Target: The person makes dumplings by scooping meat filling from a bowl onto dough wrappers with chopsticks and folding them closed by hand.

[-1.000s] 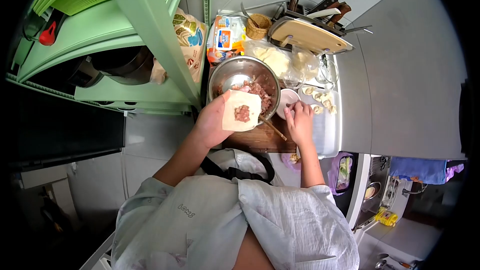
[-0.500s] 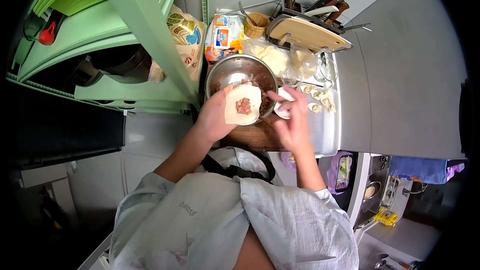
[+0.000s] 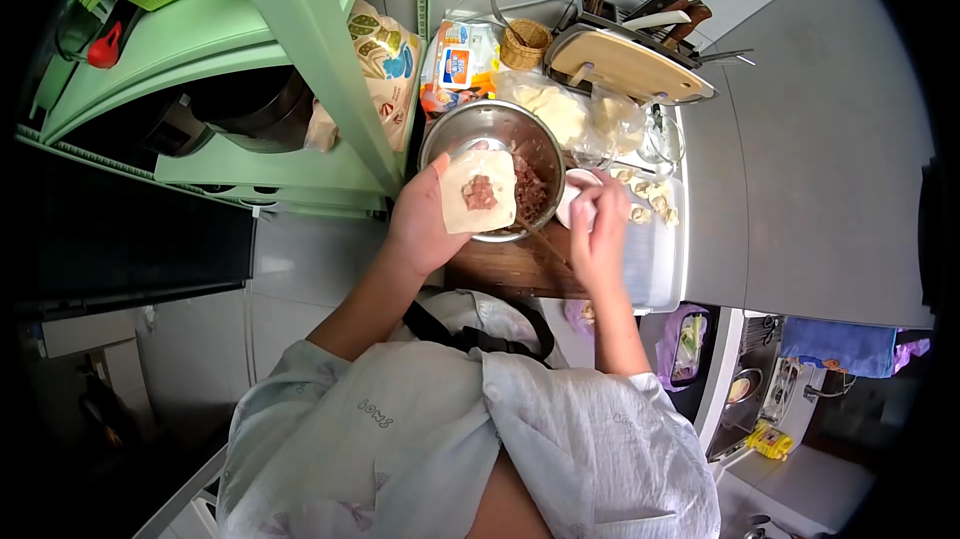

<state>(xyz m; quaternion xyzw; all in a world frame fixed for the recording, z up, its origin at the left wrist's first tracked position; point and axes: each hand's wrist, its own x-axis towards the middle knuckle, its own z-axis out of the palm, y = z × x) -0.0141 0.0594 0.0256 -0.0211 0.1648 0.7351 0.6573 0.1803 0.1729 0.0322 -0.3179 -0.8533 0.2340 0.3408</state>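
Observation:
A square dough wrapper (image 3: 457, 215) with minced meat (image 3: 480, 193) in its middle lies on my left hand (image 3: 415, 222), which supports it beside the metal bowl. More meat filling is inside the metal bowl (image 3: 470, 126), and a chopstick (image 3: 545, 242) leans out over its near edge. My right hand (image 3: 600, 236) is over the small white bowl (image 3: 569, 197), its fingers bent and slightly blurred; whether they touch the bowl's contents is hidden. Several folded dumplings (image 3: 660, 204) sit on the pale tray (image 3: 652, 274) to the right.
Behind the metal bowl are bagged wrappers (image 3: 548, 109), a wicker basket (image 3: 525, 45) and a cutting board (image 3: 625, 67) on a knife rack. A green shelf (image 3: 330, 69) stands at the left. A wooden board (image 3: 500, 271) lies under the bowl.
My right hand moved from the small white bowl to the wrapper's side, then back over the small bowl. My left hand still carries the wrapper, now slightly farther up in the view.

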